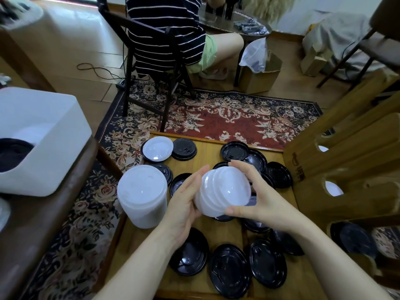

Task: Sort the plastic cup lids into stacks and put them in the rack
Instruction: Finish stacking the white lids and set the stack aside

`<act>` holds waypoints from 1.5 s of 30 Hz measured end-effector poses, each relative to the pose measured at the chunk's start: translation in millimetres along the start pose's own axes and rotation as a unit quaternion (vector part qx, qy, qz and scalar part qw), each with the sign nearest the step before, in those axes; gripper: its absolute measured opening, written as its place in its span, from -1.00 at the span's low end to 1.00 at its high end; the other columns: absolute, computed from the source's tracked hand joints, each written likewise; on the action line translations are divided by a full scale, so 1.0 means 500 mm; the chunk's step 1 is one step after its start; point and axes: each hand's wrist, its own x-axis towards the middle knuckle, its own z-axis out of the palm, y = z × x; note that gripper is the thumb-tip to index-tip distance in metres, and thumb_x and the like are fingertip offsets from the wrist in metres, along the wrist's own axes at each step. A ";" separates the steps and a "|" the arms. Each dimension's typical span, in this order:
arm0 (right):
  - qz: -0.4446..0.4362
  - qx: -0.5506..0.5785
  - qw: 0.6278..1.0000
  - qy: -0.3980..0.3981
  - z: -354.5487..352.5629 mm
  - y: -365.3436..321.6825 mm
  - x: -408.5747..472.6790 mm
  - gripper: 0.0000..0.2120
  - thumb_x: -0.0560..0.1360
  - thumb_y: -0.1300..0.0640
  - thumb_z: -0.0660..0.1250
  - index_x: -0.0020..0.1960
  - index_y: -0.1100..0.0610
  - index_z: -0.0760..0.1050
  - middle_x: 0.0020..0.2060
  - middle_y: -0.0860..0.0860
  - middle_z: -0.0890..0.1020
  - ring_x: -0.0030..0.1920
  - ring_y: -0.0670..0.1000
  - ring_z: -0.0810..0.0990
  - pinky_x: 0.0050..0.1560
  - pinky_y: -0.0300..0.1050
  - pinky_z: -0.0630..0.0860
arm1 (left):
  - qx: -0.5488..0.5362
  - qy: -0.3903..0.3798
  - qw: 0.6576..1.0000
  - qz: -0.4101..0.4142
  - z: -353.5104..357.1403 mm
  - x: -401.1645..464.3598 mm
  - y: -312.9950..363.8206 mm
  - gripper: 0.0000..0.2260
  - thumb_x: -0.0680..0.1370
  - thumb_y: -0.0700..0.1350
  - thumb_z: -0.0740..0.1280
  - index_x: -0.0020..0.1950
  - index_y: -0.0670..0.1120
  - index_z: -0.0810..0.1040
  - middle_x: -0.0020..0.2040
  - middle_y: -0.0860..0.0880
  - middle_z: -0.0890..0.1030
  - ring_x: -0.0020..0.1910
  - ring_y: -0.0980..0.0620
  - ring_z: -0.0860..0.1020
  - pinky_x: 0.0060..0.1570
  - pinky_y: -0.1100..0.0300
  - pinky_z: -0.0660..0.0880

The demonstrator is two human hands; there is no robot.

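Observation:
I hold a short stack of white dome lids (225, 190) sideways above the small wooden table (207, 148). My left hand (184, 204) supports its left end with straight fingers. My right hand (253, 191) grips its right end, thumb below and fingers curled over the top. A tall stack of white lids (141, 195) stands at the table's left edge. One white lid (157, 148) lies at the back left on a black one. Several black lids (229, 270) lie scattered over the table. The wooden rack (346, 161) stands at the right, with white lids (333, 188) showing in its slots.
A white bin (41, 135) sits on a dark bench at the left. A person in a striped shirt (164, 31) sits on a dark chair behind the table, on a patterned rug (227, 113). A cardboard box (259, 76) stands further back.

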 end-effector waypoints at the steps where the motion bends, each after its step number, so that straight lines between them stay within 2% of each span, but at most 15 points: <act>1: -0.002 -0.002 1.000 -0.009 -0.001 0.001 0.000 -0.14 0.33 -0.03 0.56 0.47 -0.16 0.14 0.32 -0.43 0.29 0.33 -0.42 0.27 0.18 -0.56 0.27 | 0.005 0.000 1.000 -0.002 -0.001 0.000 -0.001 -0.72 0.65 0.05 0.19 0.31 0.13 0.56 0.23 0.13 0.65 0.26 0.07 0.59 0.21 -0.04 0.56; 5: -0.015 -0.020 1.000 -0.018 0.006 0.005 0.004 -0.15 0.35 -0.02 0.56 0.48 -0.12 0.15 0.40 -0.28 0.29 0.37 -0.34 0.28 0.24 -0.51 0.26 | 0.017 -0.012 1.000 -0.004 0.002 -0.001 -0.001 -0.71 0.65 0.06 0.18 0.34 0.14 0.54 0.26 0.11 0.63 0.27 0.05 0.58 0.18 -0.06 0.57; 10: -0.037 -0.040 0.999 0.003 0.015 0.015 0.006 -0.17 0.36 -0.04 0.57 0.48 -0.14 0.17 0.41 -0.28 0.29 0.43 -0.25 0.26 0.37 -0.28 0.31 | 0.024 -0.028 0.999 0.002 -0.002 -0.002 -0.007 -0.55 0.42 0.04 0.48 0.31 0.16 0.58 0.23 0.05 0.65 0.20 0.01 0.62 0.06 0.04 0.60; 15: -0.047 -0.037 0.997 0.039 0.032 0.013 0.007 -0.18 0.28 -0.21 0.57 0.40 -0.18 0.22 0.34 -0.28 0.32 0.37 -0.22 0.34 0.29 -0.17 0.42 | 0.014 -0.020 1.000 0.014 -0.004 -0.001 -0.006 -0.54 0.37 -0.01 0.46 0.29 0.11 0.61 0.20 0.03 0.67 0.14 0.04 0.65 -0.04 0.15 0.60; 19: -0.050 -0.027 0.997 0.056 0.041 0.007 0.008 -0.19 0.25 -0.27 0.53 0.38 -0.23 0.21 0.32 -0.27 0.30 0.35 -0.23 0.34 0.26 -0.21 0.42 | 0.010 -0.018 1.000 0.016 -0.002 0.000 -0.004 -0.58 0.39 0.01 0.42 0.26 0.13 0.62 0.20 0.00 0.67 0.18 -0.02 0.64 -0.04 0.10 0.60; 23: -0.059 -0.022 0.996 0.070 0.039 0.003 0.003 -0.24 0.30 -0.16 0.58 0.37 -0.25 0.24 0.32 -0.26 0.33 0.35 -0.23 0.33 0.22 -0.38 0.36 | 0.018 -0.010 1.000 0.023 0.005 -0.002 0.000 -0.58 0.39 0.01 0.40 0.26 0.13 0.62 0.18 0.03 0.68 0.19 0.00 0.63 0.08 0.03 0.60; 26: -0.054 -0.035 0.994 0.091 0.042 -0.001 -0.004 -0.23 0.28 -0.17 0.58 0.36 -0.25 0.25 0.30 -0.26 0.35 0.34 -0.22 0.35 0.20 -0.29 0.40 | 0.034 0.000 0.999 0.028 0.012 -0.005 0.003 -0.61 0.39 0.04 0.40 0.22 0.18 0.64 0.17 0.10 0.68 0.22 0.04 0.61 0.28 -0.05 0.52; 29: -0.048 -0.032 0.991 0.118 0.053 -0.013 -0.011 -0.23 0.24 -0.25 0.52 0.35 -0.25 0.25 0.28 -0.27 0.35 0.32 -0.22 0.37 0.17 -0.27 0.42 | 0.031 0.011 0.999 0.031 0.022 -0.013 0.007 -0.70 0.52 -0.04 0.41 0.25 0.17 0.63 0.16 0.15 0.68 0.25 0.07 0.58 0.37 -0.12 0.44; 32: -0.046 0.008 0.990 0.132 0.060 -0.023 -0.019 -0.24 0.25 -0.19 0.52 0.36 -0.27 0.24 0.29 -0.26 0.35 0.33 -0.27 0.35 0.21 -0.40 0.35 | 0.026 0.011 0.999 0.037 0.031 -0.023 0.016 -0.71 0.59 -0.11 0.31 0.27 0.15 0.61 0.13 0.16 0.68 0.22 0.06 0.60 0.34 -0.17 0.45; 34: -0.037 0.051 0.991 0.118 0.057 -0.022 -0.025 -0.14 0.24 -0.19 0.54 0.44 -0.22 0.20 0.35 -0.26 0.34 0.37 -0.25 0.34 0.30 -0.30 0.36 | 0.018 0.005 0.999 0.043 0.033 -0.029 0.021 -0.71 0.59 -0.10 0.33 0.28 0.14 0.60 0.13 0.12 0.69 0.18 0.03 0.63 0.27 -0.17 0.52; 36: -0.033 0.080 0.991 0.097 0.051 -0.021 -0.034 -0.05 0.25 -0.16 0.58 0.51 -0.17 0.15 0.40 -0.26 0.34 0.40 -0.23 0.33 0.37 -0.21 0.35 | 0.008 -0.007 0.999 0.048 0.035 -0.037 0.026 -0.66 0.50 -0.03 0.38 0.28 0.15 0.60 0.17 0.08 0.68 0.17 0.02 0.64 0.11 -0.04 0.60; 38: -0.033 0.114 0.989 0.086 0.052 -0.024 -0.044 -0.05 0.28 -0.09 0.61 0.51 -0.14 0.16 0.35 -0.30 0.39 0.38 -0.25 0.36 0.34 -0.26 0.37 | 0.001 -0.017 0.999 0.052 0.037 -0.047 0.031 -0.59 0.43 0.01 0.35 0.29 0.14 0.59 0.18 0.05 0.68 0.16 0.02 0.65 0.03 0.05 0.61; 40: -0.030 0.168 0.981 0.089 0.059 -0.033 -0.052 -0.14 0.29 -0.14 0.55 0.48 -0.15 0.21 0.30 -0.31 0.45 0.33 -0.25 0.42 0.25 -0.28 0.44 | 0.004 -0.018 0.998 0.057 0.040 -0.056 0.035 -0.57 0.41 0.02 0.35 0.28 0.14 0.59 0.18 0.05 0.68 0.19 0.00 0.63 0.15 -0.06 0.58; 43: -0.008 0.275 0.953 0.124 0.068 -0.044 -0.062 -0.36 0.41 -0.20 0.43 0.43 -0.12 0.35 0.31 -0.16 0.53 0.33 -0.09 0.50 0.25 -0.11 0.48 | 0.002 -0.013 0.998 0.066 0.045 -0.070 0.040 -0.58 0.39 0.02 0.38 0.26 0.15 0.59 0.19 0.06 0.68 0.21 0.00 0.62 0.25 -0.12 0.53; 45: 0.025 0.334 0.929 0.157 0.072 -0.054 -0.072 -0.53 0.47 -0.13 0.41 0.35 -0.12 0.45 0.24 -0.07 0.60 0.22 -0.01 0.60 0.05 -0.12 0.59 | -0.013 -0.010 0.998 0.068 0.049 -0.078 0.042 -0.52 0.33 0.03 0.45 0.27 0.14 0.58 0.19 0.05 0.68 0.20 0.01 0.63 0.22 -0.08 0.55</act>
